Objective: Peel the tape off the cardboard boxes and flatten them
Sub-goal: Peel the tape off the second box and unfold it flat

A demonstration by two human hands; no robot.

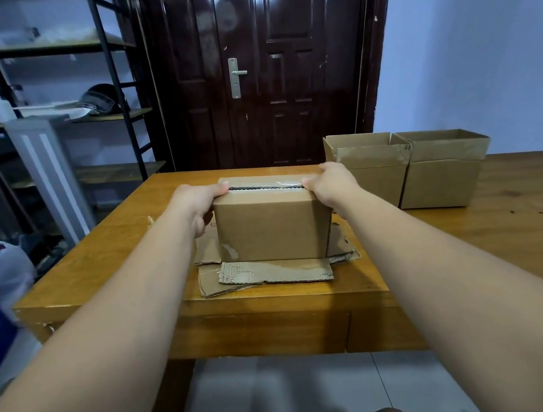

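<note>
a closed cardboard box (272,226) sits on flattened cardboard (265,274) near the front of a wooden table (476,248). the left hand (195,203) grips its left top edge, fingers curled over; the right hand (331,182) grips the right top edge the same way. the tape seam (266,187) runs left to right between the two thumbs, equally near both. two open boxes (406,167) stand to the right.

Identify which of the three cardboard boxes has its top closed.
The centre box, held at both top ends by the left hand and right hand; its top flaps meet along a seam. The middle-right box and far-right box stand open.
</note>
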